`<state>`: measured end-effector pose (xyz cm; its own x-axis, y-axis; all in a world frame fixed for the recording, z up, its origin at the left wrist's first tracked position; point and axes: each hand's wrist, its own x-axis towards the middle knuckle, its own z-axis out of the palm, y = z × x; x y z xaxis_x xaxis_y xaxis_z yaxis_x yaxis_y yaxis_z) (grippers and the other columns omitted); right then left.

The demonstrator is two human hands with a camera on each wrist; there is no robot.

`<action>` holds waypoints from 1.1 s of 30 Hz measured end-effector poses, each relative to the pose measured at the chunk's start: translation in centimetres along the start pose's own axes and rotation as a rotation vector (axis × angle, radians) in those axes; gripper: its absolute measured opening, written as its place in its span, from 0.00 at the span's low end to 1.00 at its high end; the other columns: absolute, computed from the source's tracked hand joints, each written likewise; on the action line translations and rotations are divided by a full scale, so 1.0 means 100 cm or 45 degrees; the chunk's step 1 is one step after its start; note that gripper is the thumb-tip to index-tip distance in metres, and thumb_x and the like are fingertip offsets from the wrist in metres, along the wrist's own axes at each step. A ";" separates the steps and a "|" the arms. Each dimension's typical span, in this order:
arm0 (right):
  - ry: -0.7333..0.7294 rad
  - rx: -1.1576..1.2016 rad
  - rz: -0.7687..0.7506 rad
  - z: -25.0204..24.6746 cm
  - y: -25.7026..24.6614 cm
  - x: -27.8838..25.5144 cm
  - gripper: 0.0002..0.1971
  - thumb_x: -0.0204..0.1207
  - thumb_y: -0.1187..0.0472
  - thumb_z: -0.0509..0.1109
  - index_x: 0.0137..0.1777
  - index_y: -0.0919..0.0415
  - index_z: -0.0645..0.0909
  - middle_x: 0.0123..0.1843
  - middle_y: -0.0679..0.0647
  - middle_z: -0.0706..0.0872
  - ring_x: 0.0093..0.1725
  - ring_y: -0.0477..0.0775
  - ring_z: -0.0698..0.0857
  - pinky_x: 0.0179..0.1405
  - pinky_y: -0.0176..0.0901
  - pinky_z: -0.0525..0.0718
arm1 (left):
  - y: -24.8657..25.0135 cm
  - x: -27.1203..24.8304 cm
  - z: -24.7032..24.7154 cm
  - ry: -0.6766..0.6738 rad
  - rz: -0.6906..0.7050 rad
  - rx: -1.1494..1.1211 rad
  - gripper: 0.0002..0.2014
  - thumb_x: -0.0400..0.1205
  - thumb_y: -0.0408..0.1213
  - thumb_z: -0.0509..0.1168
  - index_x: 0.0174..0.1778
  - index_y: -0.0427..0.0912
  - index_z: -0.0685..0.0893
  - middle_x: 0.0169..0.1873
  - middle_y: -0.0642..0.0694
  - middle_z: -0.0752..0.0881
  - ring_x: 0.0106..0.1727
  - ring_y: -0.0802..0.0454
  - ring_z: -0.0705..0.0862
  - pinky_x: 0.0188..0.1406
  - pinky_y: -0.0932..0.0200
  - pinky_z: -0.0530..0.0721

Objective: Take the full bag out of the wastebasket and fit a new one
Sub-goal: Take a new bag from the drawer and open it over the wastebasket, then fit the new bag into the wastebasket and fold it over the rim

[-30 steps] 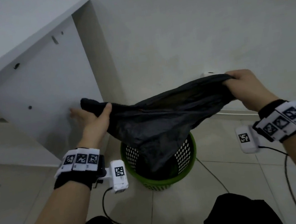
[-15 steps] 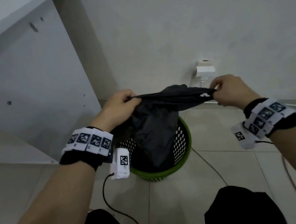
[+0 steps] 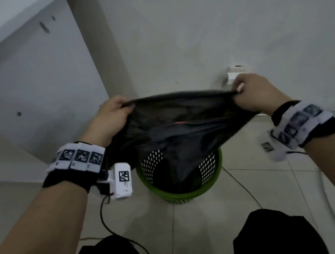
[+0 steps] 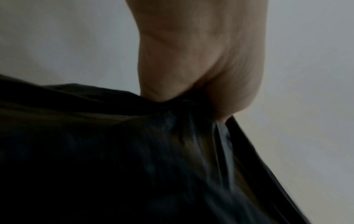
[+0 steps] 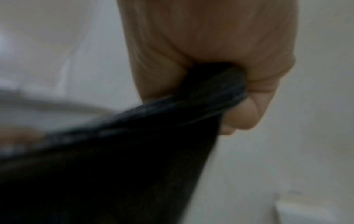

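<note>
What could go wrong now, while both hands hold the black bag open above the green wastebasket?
1. The left hand and right hand pull the black bag taut by its top edge; thin plastic might tear or slip out.
2. The bag's lower part hangs inside the green wastebasket, so tugging may tip it.
3. The cable on the floor beside the basket could snag.

Two hands show at mid-frame in the head view: the left hand and the right hand. One black bag hangs between them at the centre. One green wastebasket stands just below centre. Two marker wristbands show, the left wristband and the right wristband. One white wall socket sits right of centre.
</note>
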<state>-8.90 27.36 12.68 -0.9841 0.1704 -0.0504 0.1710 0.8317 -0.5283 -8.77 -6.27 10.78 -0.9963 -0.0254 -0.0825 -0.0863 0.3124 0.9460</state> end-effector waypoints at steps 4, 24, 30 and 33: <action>-0.338 0.123 0.019 -0.004 0.024 -0.015 0.18 0.69 0.51 0.82 0.46 0.55 0.76 0.48 0.59 0.90 0.44 0.60 0.84 0.44 0.47 0.78 | -0.019 0.013 -0.024 0.195 0.037 0.316 0.06 0.80 0.32 0.69 0.48 0.47 0.81 0.37 0.49 0.86 0.36 0.51 0.83 0.34 0.63 0.82; -0.899 -0.175 -0.592 0.125 0.043 -0.124 0.15 0.85 0.47 0.64 0.35 0.35 0.82 0.34 0.34 0.84 0.34 0.34 0.82 0.42 0.35 0.78 | -0.033 0.049 -0.024 0.219 0.156 0.141 0.06 0.80 0.42 0.70 0.51 0.48 0.85 0.48 0.46 0.88 0.50 0.49 0.86 0.51 0.59 0.82; 0.487 0.026 -0.658 0.094 -0.043 -0.088 0.28 0.66 0.41 0.82 0.58 0.59 0.82 0.56 0.52 0.82 0.53 0.52 0.82 0.55 0.44 0.81 | -0.045 0.013 0.006 -0.545 0.396 0.282 0.12 0.85 0.43 0.68 0.49 0.37 0.89 0.43 0.46 0.92 0.40 0.58 0.86 0.46 0.63 0.82; 0.315 -0.434 -0.475 0.098 -0.030 -0.059 0.30 0.66 0.42 0.78 0.67 0.52 0.80 0.69 0.57 0.78 0.67 0.66 0.77 0.62 0.56 0.72 | -0.055 0.009 0.003 -0.742 0.359 0.242 0.18 0.87 0.42 0.62 0.36 0.36 0.88 0.30 0.55 0.86 0.31 0.65 0.78 0.33 0.67 0.76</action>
<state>-4.09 18.67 6.31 -0.9472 -0.0835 0.3097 -0.1404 0.9760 -0.1663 -9.18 -7.73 5.39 -0.8124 0.5812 -0.0468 0.2316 0.3952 0.8889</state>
